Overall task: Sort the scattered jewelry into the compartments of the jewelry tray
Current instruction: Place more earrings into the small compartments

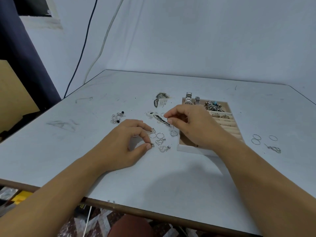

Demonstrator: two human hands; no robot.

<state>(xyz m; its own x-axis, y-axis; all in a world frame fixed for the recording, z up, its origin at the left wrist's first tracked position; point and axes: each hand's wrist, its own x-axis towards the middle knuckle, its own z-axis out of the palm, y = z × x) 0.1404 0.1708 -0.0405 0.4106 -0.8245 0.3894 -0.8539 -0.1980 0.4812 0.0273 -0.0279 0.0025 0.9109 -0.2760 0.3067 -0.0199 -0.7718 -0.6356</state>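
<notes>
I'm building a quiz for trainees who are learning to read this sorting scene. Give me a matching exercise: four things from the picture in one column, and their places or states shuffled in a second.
Things:
A. silver watch
B. black-bead earrings
C. twisted silver piece
D. left hand

Places or states:
1. on the table, right of the jewelry tray
2. pinching a small stud
3. at the tray's far end
4. on the table, farthest left of the jewelry

Pairs: A-3, B-4, C-1, D-2
</notes>
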